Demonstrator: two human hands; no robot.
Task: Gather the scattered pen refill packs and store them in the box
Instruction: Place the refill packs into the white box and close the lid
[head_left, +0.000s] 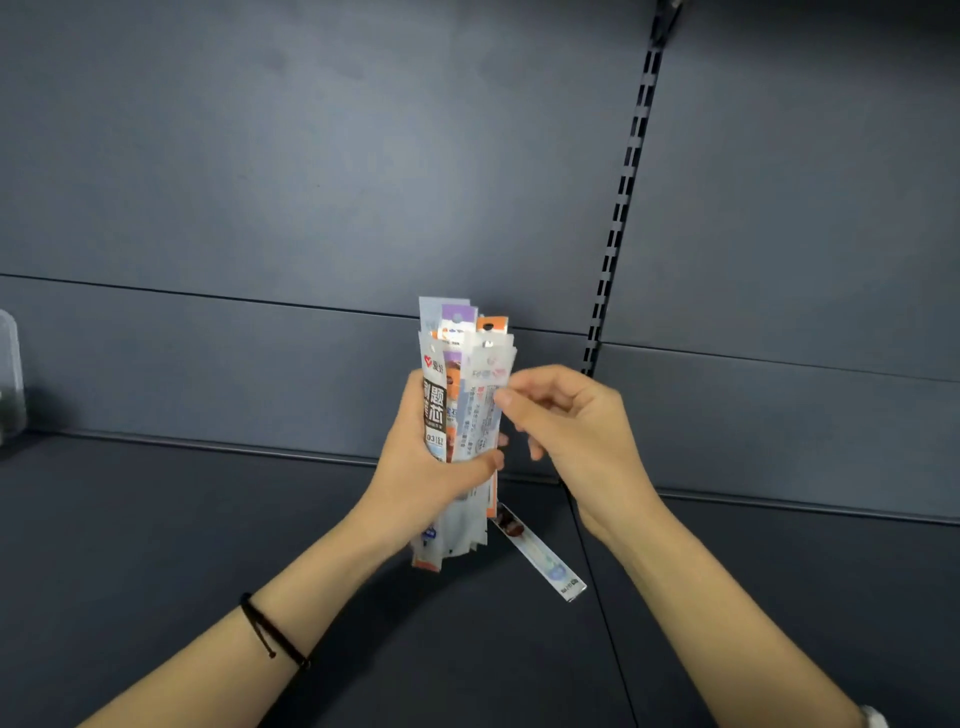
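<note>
The left hand (431, 467) and right hand (576, 426) are bare, as are both forearms. A thin dark cord bracelet (272, 631), two strands with a small knot end, circles the left wrist. A pale band (876, 718) barely shows at the right wrist, cropped by the frame.

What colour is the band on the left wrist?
The band is black, a thin cord; head view.
</note>
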